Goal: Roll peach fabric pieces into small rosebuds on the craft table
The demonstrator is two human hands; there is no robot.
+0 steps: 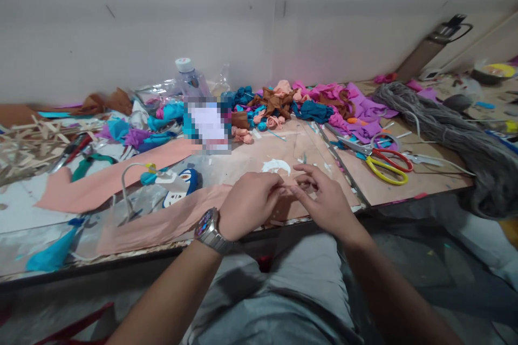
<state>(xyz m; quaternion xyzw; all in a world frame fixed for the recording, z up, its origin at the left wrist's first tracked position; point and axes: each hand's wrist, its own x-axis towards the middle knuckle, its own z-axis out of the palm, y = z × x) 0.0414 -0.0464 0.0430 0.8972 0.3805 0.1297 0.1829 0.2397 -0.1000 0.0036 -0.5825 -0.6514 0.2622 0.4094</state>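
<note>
My left hand (251,202), with a watch on its wrist, is closed, thumb and fingers pinched together. A long peach crepe paper strip (170,218) lies along the table's front edge and runs up behind this hand. My right hand (326,202) meets it at the fingertips, its thumb pinching and its upper fingers bent. A thin peach edge of paper shows between the two hands; the fingers cover most of it. Just beyond them lies a white crescent-shaped patch (277,166). A second, wider peach paper piece (121,175) rests further left.
Scissors with red and yellow handles (388,164) and a grey yarn bundle (437,124) lie right. Crumpled coloured paper pieces (283,102) line the wall. A bottle (190,78) stands behind a blurred patch. Left are a blue-white device with a cable (180,186) and wooden sticks (36,143).
</note>
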